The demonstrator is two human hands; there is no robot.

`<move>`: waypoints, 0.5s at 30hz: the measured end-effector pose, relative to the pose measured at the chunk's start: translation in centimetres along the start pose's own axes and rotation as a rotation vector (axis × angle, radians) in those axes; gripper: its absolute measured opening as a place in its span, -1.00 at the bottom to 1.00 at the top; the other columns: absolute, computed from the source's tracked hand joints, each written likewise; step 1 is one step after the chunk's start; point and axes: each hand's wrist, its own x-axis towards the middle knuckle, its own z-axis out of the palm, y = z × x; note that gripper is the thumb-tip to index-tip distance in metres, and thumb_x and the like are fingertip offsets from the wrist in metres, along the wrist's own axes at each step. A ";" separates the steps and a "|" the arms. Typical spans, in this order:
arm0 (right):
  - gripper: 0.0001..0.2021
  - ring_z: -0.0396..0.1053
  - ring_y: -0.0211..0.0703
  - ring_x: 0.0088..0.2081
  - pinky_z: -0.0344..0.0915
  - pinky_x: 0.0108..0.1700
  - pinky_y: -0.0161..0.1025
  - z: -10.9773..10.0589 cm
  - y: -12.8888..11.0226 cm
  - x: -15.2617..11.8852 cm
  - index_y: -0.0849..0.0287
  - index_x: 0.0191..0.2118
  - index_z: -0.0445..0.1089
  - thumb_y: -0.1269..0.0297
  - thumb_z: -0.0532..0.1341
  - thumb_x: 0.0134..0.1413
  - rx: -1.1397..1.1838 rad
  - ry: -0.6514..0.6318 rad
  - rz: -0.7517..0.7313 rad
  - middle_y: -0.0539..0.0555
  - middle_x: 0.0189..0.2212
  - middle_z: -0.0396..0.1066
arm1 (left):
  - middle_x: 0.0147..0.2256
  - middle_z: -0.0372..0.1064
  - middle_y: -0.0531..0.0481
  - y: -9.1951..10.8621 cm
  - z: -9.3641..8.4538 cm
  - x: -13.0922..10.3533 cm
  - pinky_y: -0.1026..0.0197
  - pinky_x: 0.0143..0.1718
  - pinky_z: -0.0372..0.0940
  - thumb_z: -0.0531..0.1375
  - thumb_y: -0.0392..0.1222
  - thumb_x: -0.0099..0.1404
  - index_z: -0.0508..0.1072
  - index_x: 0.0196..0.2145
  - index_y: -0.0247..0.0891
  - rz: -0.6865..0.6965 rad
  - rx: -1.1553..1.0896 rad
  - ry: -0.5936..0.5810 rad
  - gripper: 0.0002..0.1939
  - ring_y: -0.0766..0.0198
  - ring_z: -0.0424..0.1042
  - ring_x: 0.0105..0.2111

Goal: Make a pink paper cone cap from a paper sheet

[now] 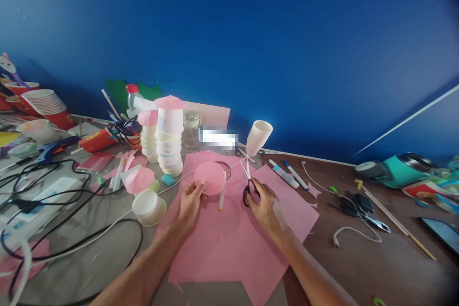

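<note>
My left hand [191,204] pinches a round pink paper disc [211,178] by its lower left edge. My right hand [266,206] has its fingers in the black handles of a pair of scissors [247,172], whose blades are parted and point away from me. Both hands are over large pink paper sheets [215,244]. A white marker [222,196] lies between the hands, beside the disc. Behind my left hand stand stacked white paper cups [169,146] topped with a pink paper cone [170,102].
Cables and a power strip [53,196] cover the left side. A cup [148,208] lies near my left forearm. A leaning cup stack [258,136] stands at the back. Glue [283,174], keys [358,208], a teal kettle [405,169] and a phone [439,234] lie to the right.
</note>
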 end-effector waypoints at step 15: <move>-0.63 0.47 0.00 -0.32 0.30 -0.26 -0.16 -0.7 -0.9 0.1 0.18 0.15 0.38 0.29 0.16 0.25 -0.364 -0.207 -0.016 0.20 -0.29 0.47 | -0.65 0.27 0.14 -0.2 -0.2 0.4 0.33 -0.58 0.09 0.40 0.07 0.02 0.37 -0.56 -0.26 0.040 -0.003 0.011 -0.61 0.42 0.19 -0.65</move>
